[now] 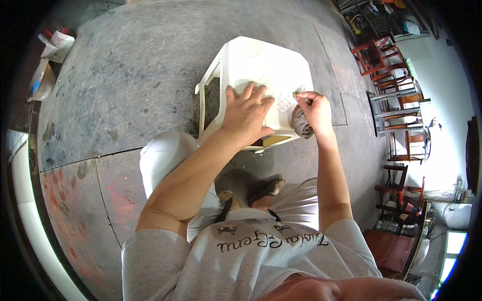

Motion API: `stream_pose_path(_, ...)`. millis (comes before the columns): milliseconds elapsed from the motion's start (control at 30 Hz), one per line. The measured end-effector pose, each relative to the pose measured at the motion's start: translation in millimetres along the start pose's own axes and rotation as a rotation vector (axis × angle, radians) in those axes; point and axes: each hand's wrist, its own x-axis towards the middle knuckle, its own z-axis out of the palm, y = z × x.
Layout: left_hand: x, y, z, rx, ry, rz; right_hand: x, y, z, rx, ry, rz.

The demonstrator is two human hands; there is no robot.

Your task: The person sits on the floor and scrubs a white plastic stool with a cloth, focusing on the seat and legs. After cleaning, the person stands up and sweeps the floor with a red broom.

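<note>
A white plastic stool (278,64) stands upright on the floor in front of my knees. My left hand (248,113) rests on its seat with the fingers spread, holding nothing. Over the seat's right side, my right hand (316,109) grips a bunched grey-brown cloth (301,124), which hangs beside the stool's near right corner. A small yellow-green bit (295,95) shows at the tips of my right thumb and forefinger. Whether it is part of the cloth or a separate piece, I cannot tell. The palm side of both hands is hidden.
Stained concrete floor (113,82) surrounds the stool. Wooden chairs (371,56) and a metal-framed rack (395,111) line the wall on the right. A brown box-like piece (391,248) sits at lower right. At upper left are a white bag (58,45) and a bin-like container (45,82).
</note>
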Motion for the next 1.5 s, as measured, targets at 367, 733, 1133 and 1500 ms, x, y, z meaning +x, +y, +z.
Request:
stream_pose_path(367,-1.3,-2.2,3.4,-0.007,0.034,0.001,16.2,3.2,8.4,-0.118,0.084,-0.039)
stream_pose_path(733,-0.9,0.0,-3.3,-0.001,-0.001,-0.017,-2.6,-10.7,13.8,-0.081,0.073,-0.218)
stream_pose_path(1133,-0.7,-0.2,-3.9,0.015,-0.026,-0.030,-9.6,-22.3,20.8,-0.203,0.159,-0.355)
stream_pose_path(1500,1.9,0.6,-0.8,-0.020,0.009,-0.010,50.5,4.1,30.5,-0.367,0.296,-0.167)
